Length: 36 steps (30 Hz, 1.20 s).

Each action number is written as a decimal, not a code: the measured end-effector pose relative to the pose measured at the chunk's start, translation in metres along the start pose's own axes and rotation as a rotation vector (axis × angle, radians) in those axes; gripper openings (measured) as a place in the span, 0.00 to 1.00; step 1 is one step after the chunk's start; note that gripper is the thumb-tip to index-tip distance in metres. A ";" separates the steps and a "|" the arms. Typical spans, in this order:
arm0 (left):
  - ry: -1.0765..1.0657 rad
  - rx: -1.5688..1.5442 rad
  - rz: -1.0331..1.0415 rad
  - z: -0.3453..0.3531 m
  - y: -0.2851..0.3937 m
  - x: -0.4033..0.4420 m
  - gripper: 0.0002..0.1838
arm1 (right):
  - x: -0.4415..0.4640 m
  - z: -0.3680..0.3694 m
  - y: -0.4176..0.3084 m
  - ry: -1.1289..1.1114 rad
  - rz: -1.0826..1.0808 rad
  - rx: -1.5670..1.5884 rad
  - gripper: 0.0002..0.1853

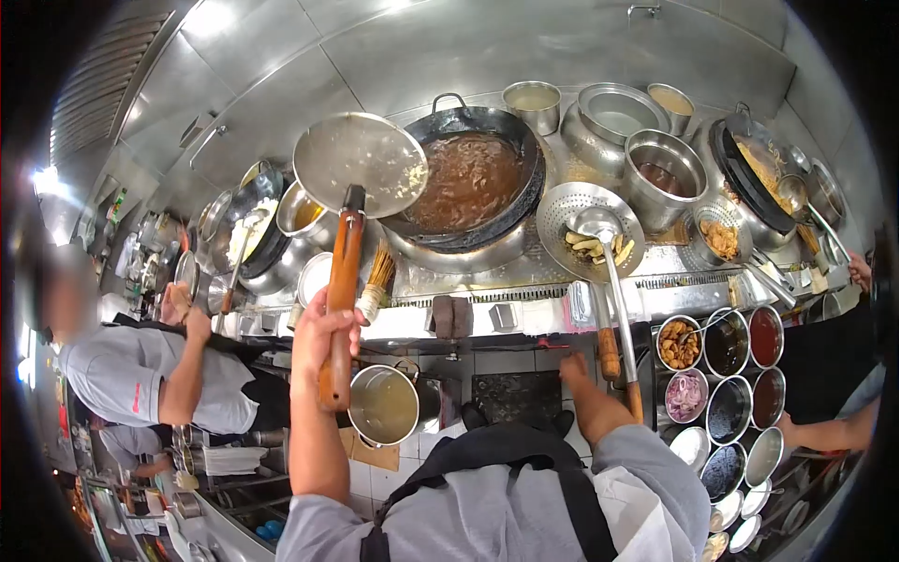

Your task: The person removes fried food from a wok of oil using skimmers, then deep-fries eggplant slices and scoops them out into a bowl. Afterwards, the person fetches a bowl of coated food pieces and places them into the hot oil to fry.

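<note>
My left hand (326, 339) is closed around the wooden handle of a fine-mesh skimmer (361, 155). Bits of food cling to its round mesh, which is raised beside a large wok (465, 178) of brown, bubbling liquid. Below the counter's front edge hangs my right hand (573, 365), with no object visible in it; its fingers are too foreshortened to read. Near that hand, a ladle (607, 229) and a perforated strainer (560, 211) holding yellowish-green pieces rest on the stove, their wooden handles jutting over the edge. A bamboo brush (380, 272) stands close to the skimmer handle.
Steel pots, including one with dark liquid (667, 178), stand behind the strainer. At right are several ingredient tins (686, 398) and another wok (758, 178). A pot of pale liquid (384, 407) sits below the counter. Co-workers stand at left (159, 370) and right (833, 375).
</note>
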<state>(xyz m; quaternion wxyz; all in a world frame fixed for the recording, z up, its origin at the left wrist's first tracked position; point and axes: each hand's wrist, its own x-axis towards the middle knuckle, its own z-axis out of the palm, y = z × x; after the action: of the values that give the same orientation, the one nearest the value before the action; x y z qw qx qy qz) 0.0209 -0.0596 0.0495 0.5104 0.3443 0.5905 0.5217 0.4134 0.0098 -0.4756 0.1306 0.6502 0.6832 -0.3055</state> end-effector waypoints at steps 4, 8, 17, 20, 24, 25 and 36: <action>0.030 0.331 0.102 -0.013 0.005 0.047 0.34 | -0.074 0.045 0.027 0.140 -0.549 -0.016 0.16; 0.152 0.666 0.198 -0.035 -0.018 0.102 0.36 | -0.144 0.082 0.068 0.055 -0.342 0.084 0.14; -0.193 0.183 -0.069 -0.015 -0.039 0.146 0.31 | -0.264 0.066 0.117 -0.111 0.473 1.042 0.13; -0.298 0.134 -0.118 -0.009 -0.040 0.151 0.32 | -0.275 0.068 0.102 0.096 0.813 1.424 0.13; -0.374 0.116 -0.099 0.015 -0.037 0.144 0.29 | -0.281 0.082 0.093 0.046 0.596 1.174 0.15; -0.386 0.109 -0.098 0.019 -0.038 0.143 0.28 | -0.283 0.090 0.095 0.039 0.448 0.968 0.15; -0.477 -0.152 -0.074 0.055 -0.043 0.117 0.22 | -0.277 0.087 0.105 0.043 0.312 0.792 0.13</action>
<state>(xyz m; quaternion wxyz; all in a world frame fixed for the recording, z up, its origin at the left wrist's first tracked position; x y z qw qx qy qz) 0.0512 0.0553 -0.0169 0.6786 0.3965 0.4246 0.4495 0.5295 -0.2693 -0.4101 -0.0992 0.7519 0.4092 -0.5074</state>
